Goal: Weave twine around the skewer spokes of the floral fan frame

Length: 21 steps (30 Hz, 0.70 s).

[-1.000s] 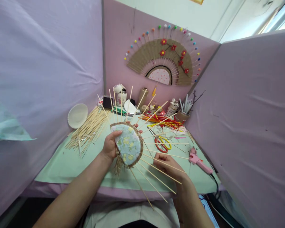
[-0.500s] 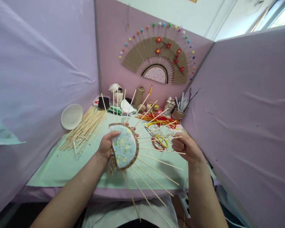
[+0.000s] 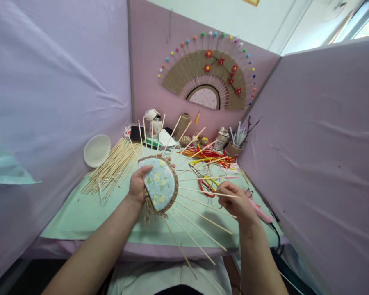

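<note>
**A:** Where is the piece right now?

**B:** The fabric disc is up off the table, over its middle. The left hand clamps it, thumb on the cloth face and fingers behind. Thin sticks fan out from its rim.

**A:** And the other hand?

**B:** The right hand is closed, its fingertips pinching one skewer near the outer end.

**A:** What worries you?

**B:** Leverage, I'd say. A tug from that far out could bend or snap the skewer, or work it loose at the rim. The neighbouring sticks stand close, so a knuckle could knock them askew. The fibre tuft hanging below might also snag.
</note>
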Motion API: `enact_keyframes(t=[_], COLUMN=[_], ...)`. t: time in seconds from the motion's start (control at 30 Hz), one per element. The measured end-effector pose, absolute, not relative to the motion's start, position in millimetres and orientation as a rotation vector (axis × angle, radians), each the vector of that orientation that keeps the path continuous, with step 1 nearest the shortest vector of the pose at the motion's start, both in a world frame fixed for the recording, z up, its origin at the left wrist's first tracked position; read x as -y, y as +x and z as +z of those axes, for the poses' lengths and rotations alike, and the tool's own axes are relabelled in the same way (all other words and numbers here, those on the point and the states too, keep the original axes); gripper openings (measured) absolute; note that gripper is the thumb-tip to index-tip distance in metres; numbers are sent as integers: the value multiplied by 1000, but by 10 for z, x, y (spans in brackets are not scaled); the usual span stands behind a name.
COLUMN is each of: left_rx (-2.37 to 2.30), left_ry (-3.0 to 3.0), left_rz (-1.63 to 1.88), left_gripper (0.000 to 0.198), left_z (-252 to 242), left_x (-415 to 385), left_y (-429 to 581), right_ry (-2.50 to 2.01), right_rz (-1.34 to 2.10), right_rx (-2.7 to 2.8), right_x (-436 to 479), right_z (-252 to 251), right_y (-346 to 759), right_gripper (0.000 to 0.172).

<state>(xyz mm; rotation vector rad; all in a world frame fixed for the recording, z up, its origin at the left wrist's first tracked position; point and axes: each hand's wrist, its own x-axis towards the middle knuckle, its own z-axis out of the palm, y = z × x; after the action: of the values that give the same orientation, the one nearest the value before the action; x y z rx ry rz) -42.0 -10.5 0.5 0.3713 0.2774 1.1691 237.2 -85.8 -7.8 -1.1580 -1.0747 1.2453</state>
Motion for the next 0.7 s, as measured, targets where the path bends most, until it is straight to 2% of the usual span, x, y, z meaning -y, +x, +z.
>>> enact_keyframes(t=[0.1,0.2,0.33,0.5,0.63,0.7], left_rx=[-285,-284,-254,-233,-264,-268], left_ry=[358,351,360,373,383,386], left_rz=[1247,1318,1296,1271,1244,1243], left_gripper=[58,58,59,59,59,60], left_z=[7,10,1,-27,-22,-19], left_x=[99,105,123,114,120,131], left_y=[-425,-409,-380,-381,-369,-354], right_ry=[-1303,-1384,-1344,-1291,-1080,-940], right_rz=[1406,1424,1440,1343,1341,1362], right_rx=[1249,1529,1768,1810,1614,1509], right_x=[906,992,1043,972,861,809], right_z=[-277,-348,-281,-129,-105,-140], right_y=[2113,1798,1558,1705,1828,1782], right_gripper=[27,26,25,21,49,57])
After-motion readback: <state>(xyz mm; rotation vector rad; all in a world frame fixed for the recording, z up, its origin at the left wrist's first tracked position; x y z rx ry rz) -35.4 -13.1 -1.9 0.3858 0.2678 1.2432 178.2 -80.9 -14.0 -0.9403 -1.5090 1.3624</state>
